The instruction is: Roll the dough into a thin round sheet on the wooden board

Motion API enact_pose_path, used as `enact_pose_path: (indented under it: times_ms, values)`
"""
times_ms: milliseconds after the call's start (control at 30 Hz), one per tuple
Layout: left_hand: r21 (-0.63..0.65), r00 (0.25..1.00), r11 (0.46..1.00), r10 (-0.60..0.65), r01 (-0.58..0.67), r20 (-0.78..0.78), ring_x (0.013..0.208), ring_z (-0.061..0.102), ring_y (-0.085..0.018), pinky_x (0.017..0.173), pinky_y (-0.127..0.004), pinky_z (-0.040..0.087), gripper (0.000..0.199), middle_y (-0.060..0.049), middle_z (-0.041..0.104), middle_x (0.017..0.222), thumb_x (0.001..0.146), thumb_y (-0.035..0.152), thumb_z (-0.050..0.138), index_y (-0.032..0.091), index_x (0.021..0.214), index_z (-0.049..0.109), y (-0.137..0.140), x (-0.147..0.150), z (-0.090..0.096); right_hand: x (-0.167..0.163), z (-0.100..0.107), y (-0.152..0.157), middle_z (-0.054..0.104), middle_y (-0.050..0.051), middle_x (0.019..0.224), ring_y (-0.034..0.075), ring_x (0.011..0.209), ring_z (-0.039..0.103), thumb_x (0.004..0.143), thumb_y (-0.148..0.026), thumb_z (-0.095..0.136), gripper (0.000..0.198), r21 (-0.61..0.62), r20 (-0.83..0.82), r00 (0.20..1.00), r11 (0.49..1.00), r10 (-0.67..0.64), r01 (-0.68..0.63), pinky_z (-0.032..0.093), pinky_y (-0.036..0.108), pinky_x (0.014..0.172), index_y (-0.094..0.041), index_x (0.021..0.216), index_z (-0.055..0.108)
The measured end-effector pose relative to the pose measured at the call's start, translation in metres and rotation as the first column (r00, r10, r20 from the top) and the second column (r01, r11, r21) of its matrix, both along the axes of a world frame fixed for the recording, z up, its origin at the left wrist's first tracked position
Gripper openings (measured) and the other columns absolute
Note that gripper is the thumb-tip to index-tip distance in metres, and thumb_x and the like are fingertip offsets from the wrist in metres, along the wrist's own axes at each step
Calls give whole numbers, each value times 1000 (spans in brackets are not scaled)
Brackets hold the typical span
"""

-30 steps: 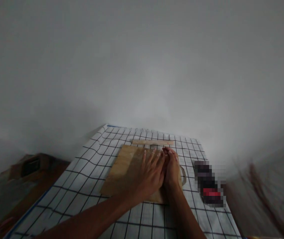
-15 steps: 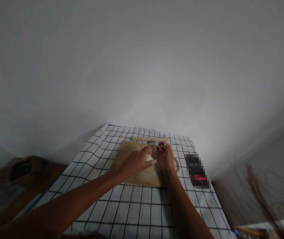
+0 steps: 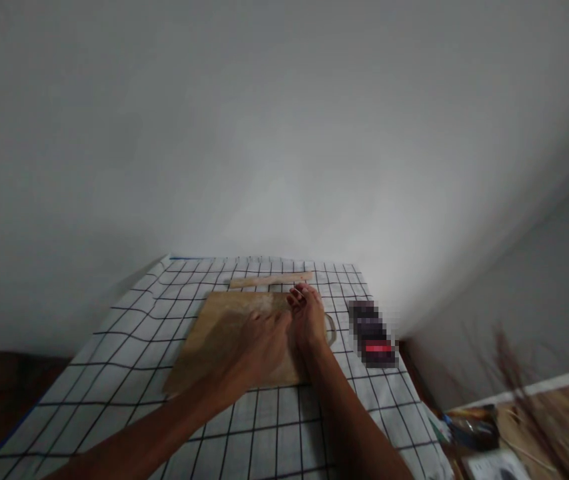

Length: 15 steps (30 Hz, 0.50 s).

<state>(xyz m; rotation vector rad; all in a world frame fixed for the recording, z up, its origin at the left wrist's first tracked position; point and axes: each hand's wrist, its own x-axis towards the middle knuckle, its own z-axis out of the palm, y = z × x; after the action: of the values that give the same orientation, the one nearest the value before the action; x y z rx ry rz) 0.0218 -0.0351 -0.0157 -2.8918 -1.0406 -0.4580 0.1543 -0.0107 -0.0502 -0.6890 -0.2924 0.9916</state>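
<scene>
Compared with half a second ago, can see the left hand (image 3: 266,341) turned knuckles up and drawn closer to the right hand (image 3: 309,317), with the whitish lump, visible earlier at the left fingertips, out of sight. Can observe the left fingers bent over the wooden board (image 3: 207,333), but cannot tell whether pinching or pressing something below. Can see the right hand standing on its edge just beside the left one, with fingers loosely curled, near the board's handle (image 3: 334,328). Beyond the left hand, can notice a white powdery patch (image 3: 263,302) on the board and, farther away, a pale wooden strip (image 3: 271,280) lying on the checked surface (image 3: 264,427). To the right, can find a pixelated dark and red object (image 3: 372,337).
</scene>
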Motion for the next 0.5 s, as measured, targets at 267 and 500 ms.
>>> enact_pose_path:
  times_ms: [267, 500]
  values:
    - [-133, 995, 991, 44, -32, 89, 147, 30, -41, 115, -70, 17, 62, -18, 40, 157, 89, 23, 45, 13, 151, 41, 22, 34, -28, 9, -5, 9, 71, 1, 99, 15, 95, 67, 81, -32, 64, 17, -28, 54, 990, 991, -132, 134, 54, 31, 86, -23, 95, 64]
    - [-204, 985, 976, -38, 72, 169, 148, 29, -36, 117, -58, 28, 56, -13, 41, 158, 93, 34, 49, 17, 147, 46, 32, 14, -11, 15, -6, 5, 70, 1, 104, 15, 101, 66, 80, -34, 67, 18, 25, 107, 990, 996, -90, 88, 52, 31, 92, -23, 94, 64]
